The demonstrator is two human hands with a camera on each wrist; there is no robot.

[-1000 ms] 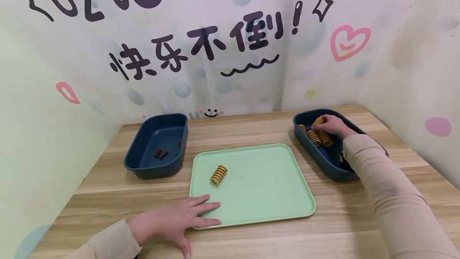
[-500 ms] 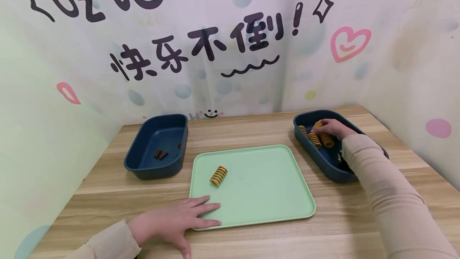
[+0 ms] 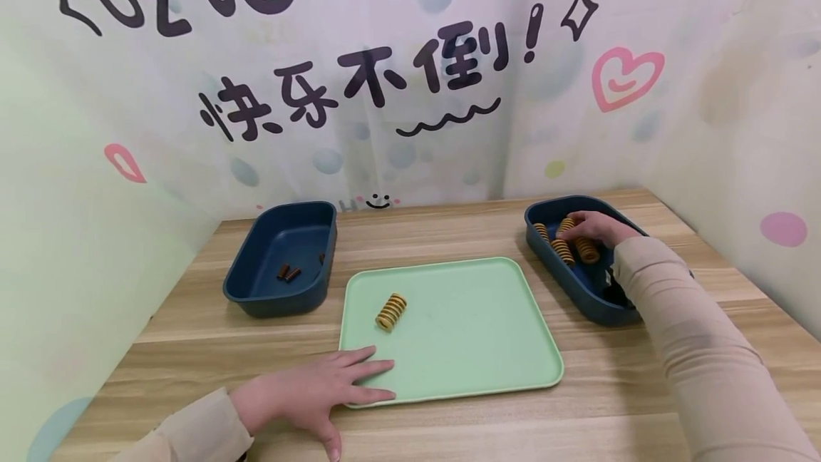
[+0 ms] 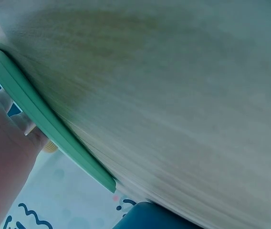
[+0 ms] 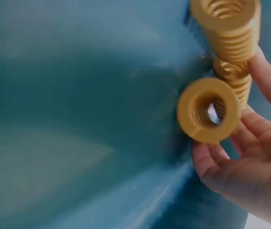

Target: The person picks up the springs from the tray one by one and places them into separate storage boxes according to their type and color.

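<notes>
My left hand (image 3: 314,391) lies with fingers spread over the near left corner of a green tray (image 3: 468,334). A gold coil spring (image 3: 390,312) lies tilted on the tray, just beyond those fingertips. My right hand (image 3: 596,227) reaches into the blue bin (image 3: 567,284) on the right. Its thumb and fingers pinch a gold spring (image 5: 243,88), partly hidden in the right wrist view. Close by in that view are a second gold spring (image 5: 233,43) and another gold spring (image 5: 207,109), seen end-on beside the fingertips.
A second blue bin (image 3: 276,301) stands at the left back, with a few small dark brown springs (image 3: 292,275) inside. A dark object (image 3: 616,292) sits in the near end of the right bin, partly behind the sleeve. A printed cloth (image 3: 436,162) hangs behind the wooden table (image 3: 449,426).
My right hand has dipped slightly in the right bin with the spring it pinches, and the springs around it have shifted a little. My left hand stays put on the tray.
</notes>
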